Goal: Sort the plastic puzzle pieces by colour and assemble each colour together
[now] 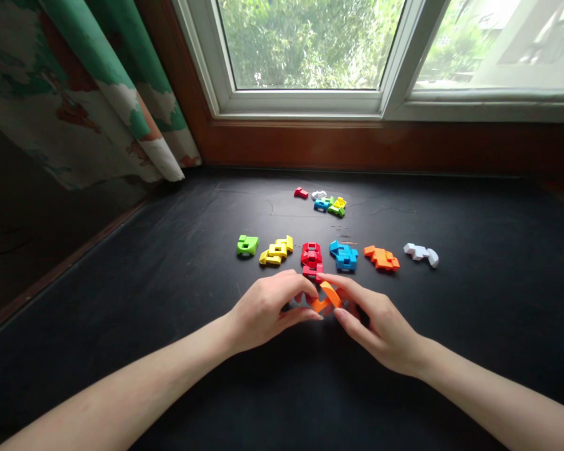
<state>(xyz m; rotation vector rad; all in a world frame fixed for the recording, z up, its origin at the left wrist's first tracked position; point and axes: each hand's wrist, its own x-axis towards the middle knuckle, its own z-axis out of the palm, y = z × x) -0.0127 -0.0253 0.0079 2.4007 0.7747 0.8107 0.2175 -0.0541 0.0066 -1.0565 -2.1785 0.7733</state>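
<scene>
Orange toy pieces (329,295) are between my two hands at the centre, above the black surface. My left hand (275,305) has its fingers closed on the left part of the orange pieces. My right hand (378,319) pinches their right part with thumb and fingers. Just beyond my fingertips lie red pieces (311,255) in a column. Blue pieces (344,255) sit right of the red ones, then orange pieces (382,259) and white pieces (422,254). Yellow pieces (277,250) and a green piece (247,245) are on the left.
Farther back on the black tabletop (122,282) are a small red piece (301,193), a white piece (318,195) and a cluster of blue, green and yellow pieces (329,205). A curtain (136,106) hangs at the left, and a window frame (301,103) stands behind.
</scene>
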